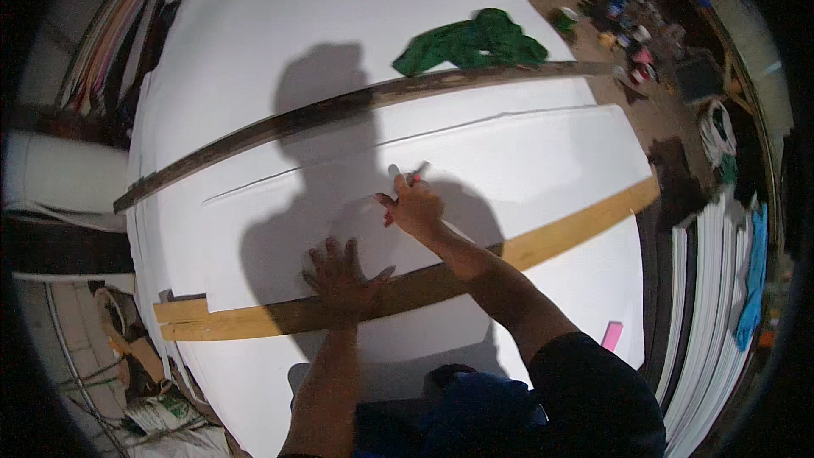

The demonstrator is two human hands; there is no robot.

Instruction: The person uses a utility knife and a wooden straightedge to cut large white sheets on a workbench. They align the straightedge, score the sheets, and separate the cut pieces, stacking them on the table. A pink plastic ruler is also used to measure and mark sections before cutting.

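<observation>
My left hand (343,277) lies flat with fingers spread. Its fingers rest on a white sheet (526,170), and its heel presses on a long yellow wooden strip (568,233) that crosses the sheet. Ahead and to the right, my right hand (415,206) is closed around a small tool with red parts (415,178) and a greyish end. The fingers cover much of this tool, so its exact kind is unclear. Beyond the hands, a long thin slit or raised edge (462,128) runs across the white surface.
A dark narrow bar (229,142) spans the sheet farther off, with a crumpled green cloth (466,44) beside it. A pink block (611,336) lies near right. Stacked white sheets (708,288) stand at the right; scattered clutter (627,17) covers the far-right floor.
</observation>
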